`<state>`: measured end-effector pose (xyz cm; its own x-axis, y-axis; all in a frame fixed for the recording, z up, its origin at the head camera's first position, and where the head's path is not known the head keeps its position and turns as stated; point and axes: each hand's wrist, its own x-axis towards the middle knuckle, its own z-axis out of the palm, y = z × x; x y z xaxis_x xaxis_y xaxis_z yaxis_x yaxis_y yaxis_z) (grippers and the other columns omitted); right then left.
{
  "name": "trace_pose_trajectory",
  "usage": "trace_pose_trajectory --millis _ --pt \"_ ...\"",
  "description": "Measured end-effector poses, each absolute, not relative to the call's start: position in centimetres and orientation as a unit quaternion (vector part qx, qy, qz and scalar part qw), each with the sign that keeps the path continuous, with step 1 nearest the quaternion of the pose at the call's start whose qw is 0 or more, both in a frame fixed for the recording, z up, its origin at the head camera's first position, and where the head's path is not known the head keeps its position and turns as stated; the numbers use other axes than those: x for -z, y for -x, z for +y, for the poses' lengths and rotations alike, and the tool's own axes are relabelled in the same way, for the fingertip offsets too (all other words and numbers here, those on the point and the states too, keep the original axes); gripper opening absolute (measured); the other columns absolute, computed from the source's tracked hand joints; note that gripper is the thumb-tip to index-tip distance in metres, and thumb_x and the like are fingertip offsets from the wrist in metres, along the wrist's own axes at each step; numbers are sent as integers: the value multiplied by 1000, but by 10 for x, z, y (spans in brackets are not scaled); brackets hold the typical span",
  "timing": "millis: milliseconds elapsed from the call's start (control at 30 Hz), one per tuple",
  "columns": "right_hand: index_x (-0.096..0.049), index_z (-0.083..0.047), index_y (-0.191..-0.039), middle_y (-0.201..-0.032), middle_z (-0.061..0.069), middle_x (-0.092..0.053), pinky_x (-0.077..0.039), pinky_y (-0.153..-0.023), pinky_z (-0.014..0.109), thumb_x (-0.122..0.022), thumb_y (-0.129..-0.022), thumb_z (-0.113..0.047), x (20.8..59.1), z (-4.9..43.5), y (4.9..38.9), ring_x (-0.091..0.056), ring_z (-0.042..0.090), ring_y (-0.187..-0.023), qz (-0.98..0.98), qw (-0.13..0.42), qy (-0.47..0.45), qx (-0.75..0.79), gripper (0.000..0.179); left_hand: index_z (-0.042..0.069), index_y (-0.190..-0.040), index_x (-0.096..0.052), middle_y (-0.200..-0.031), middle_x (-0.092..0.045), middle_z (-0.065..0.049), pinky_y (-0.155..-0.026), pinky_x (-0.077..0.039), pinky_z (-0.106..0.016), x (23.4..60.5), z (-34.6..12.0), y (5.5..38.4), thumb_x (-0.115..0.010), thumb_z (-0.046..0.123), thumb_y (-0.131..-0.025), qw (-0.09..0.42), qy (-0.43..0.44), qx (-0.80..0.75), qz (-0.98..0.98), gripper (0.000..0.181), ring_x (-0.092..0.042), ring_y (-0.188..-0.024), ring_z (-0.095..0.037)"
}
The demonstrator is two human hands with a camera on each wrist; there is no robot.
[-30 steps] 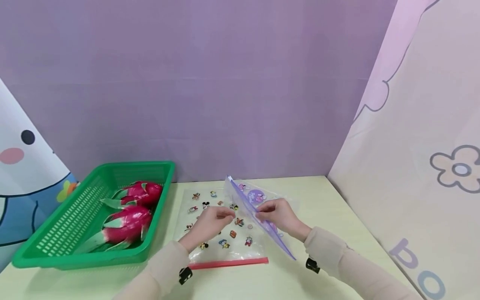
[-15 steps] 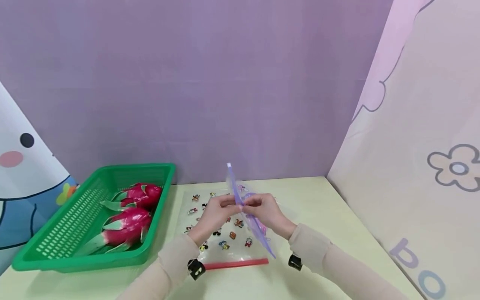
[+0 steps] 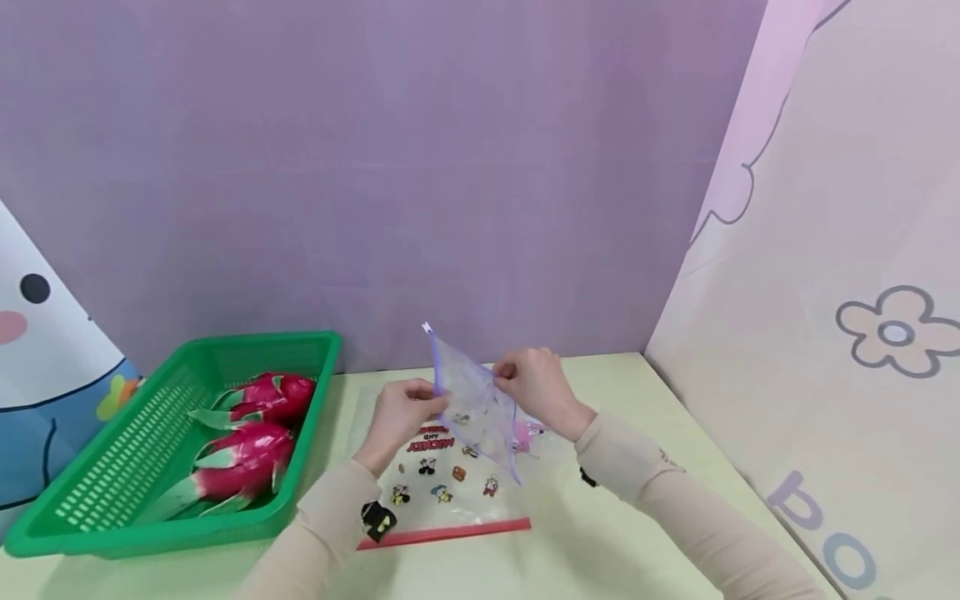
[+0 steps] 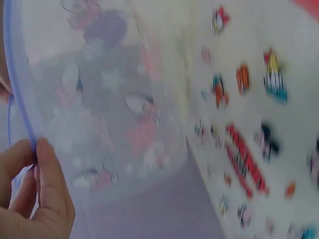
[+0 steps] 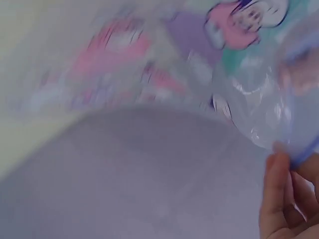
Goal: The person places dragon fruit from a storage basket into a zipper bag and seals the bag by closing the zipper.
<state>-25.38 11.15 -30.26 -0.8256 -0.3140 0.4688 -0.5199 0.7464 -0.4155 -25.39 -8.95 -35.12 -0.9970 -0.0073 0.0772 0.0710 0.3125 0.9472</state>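
Note:
A clear zipper bag (image 3: 468, 396) with a purple zip edge and a white slider hangs between my hands, its mouth spread apart. My left hand (image 3: 397, 417) pinches one lip of the mouth between thumb and fingers. On the opposite lip, my right hand (image 3: 542, 387) pinches the edge. Pink and purple cartoon prints show on the bag (image 4: 109, 99) in the left wrist view. Below it, a second clear bag (image 3: 457, 508) with a red zip edge and small cartoon prints lies flat on the table, partly covered by my left hand and the purple-edged bag.
To the left stands a green plastic basket (image 3: 180, 527) with two dragon fruits (image 3: 243, 458) in it. A purple backdrop (image 3: 480, 167) rises behind the pale table (image 3: 600, 542), and a printed panel (image 3: 825, 333) stands along the right side.
My left hand, earlier apart from the purple-edged bag, came to its zip edge. Both hands then drew apart, the right one moving up and away, and the closed mouth spread open.

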Motion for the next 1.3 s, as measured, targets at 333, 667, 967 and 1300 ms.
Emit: trace_pose_trajectory --millis 333,667,967,1300 --pt "-73 -8 -78 -75 3 -71 -48 -73 44 -68 -77 -6 271 152 267 -65 18 -69 -944 177 -210 -183 6 8 -90 -72 -85 -70 -6 -56 -44 -26 328 -128 248 -67 11 -79 129 32 335 -933 12 -57 -67 -16" --pt "-73 -6 -79 -70 3 -69 -46 -54 26 -68 -79 -9 282 171 267 -61 10 -57 -947 91 -177 -251 6 9 -81 -73 -75 -69 -2 -57 -47 -28 339 -125 238 -69 6 -76 148 51 318 -935 7 -60 -66 -14" --pt "-73 -8 -80 -68 3 -69 -50 -52 25 -68 -82 -18 303 157 272 -63 9 -57 -926 79 -154 -337 11 5 -90 -72 -83 -70 -8 -53 -45 -25 349 -135 244 -69 8 -77 115 46 401 -908 13 -58 -65 -14" --pt "-72 -6 -80 -71 5 -68 -53 -59 26 -75 -75 -14 296 138 271 -63 13 -60 -909 -9 -113 -402 10 4 -89 -69 -83 -68 -8 -58 -50 -25 354 -111 246 -72 9 -75 107 64 454 -882 15 -62 -72 -17"
